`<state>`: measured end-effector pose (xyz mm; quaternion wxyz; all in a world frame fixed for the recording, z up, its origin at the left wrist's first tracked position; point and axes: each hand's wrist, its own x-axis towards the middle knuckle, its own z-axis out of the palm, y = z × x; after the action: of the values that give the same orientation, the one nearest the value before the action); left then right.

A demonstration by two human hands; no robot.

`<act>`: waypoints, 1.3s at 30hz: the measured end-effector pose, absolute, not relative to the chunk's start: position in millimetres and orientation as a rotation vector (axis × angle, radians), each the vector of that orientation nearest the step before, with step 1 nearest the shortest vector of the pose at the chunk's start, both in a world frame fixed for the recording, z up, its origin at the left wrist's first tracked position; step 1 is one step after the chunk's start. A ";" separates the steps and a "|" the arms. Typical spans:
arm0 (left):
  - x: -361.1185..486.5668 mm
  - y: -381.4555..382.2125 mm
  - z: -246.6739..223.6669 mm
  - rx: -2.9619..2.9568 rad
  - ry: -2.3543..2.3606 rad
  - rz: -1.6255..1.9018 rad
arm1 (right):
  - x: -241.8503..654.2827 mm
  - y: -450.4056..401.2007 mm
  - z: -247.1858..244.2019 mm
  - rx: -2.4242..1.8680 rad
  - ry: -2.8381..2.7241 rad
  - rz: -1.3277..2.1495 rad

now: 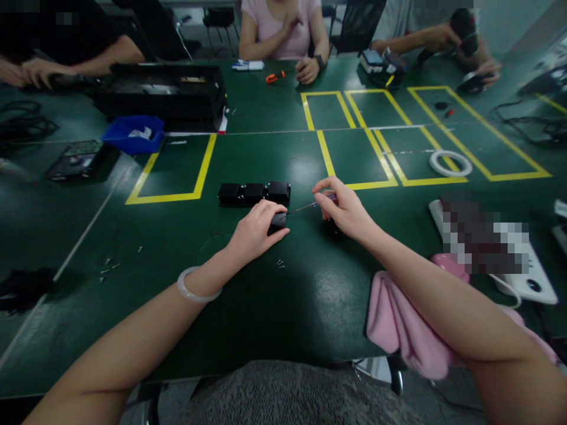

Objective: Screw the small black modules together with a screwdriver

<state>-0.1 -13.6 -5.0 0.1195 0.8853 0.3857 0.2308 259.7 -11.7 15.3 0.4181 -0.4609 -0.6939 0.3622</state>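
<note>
My left hand point(259, 229) grips a small black block point(277, 221) on the green table, with thumb and fingers round its sides. My right hand point(339, 206) is closed on the handle of a thin screwdriver point(305, 206), whose shaft points left and meets the block's right side. Just beyond my left hand stands a row of black blocks point(254, 192). A dark object point(331, 226) sits beneath my right hand, partly hidden. Small screws point(280, 264) lie nearer me, below the held block.
Loose screws point(107, 268) lie at the left. Farther off are a blue bin point(134, 134) and a long black housing point(163, 94). At the right are a white tape roll point(450, 163), a power strip point(531, 271) and pink cloth point(398, 319). People sit across the table.
</note>
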 end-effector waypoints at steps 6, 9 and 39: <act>0.0 -13.3 -6.0 2.600 1.132 0.678 | 259.8 -11.7 14.5 -1.147 -1.739 0.915; 0.2 -13.4 -5.9 2.591 1.136 0.674 | 259.8 -12.0 14.7 -1.125 -1.739 0.881; -0.3 -13.7 -6.4 2.610 1.127 0.684 | 259.9 -11.8 14.9 -1.170 -1.742 0.934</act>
<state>-0.3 -13.7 -6.4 0.1086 0.8874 0.3831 0.2324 259.9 -11.8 14.9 0.4100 -0.4646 -0.6917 0.3710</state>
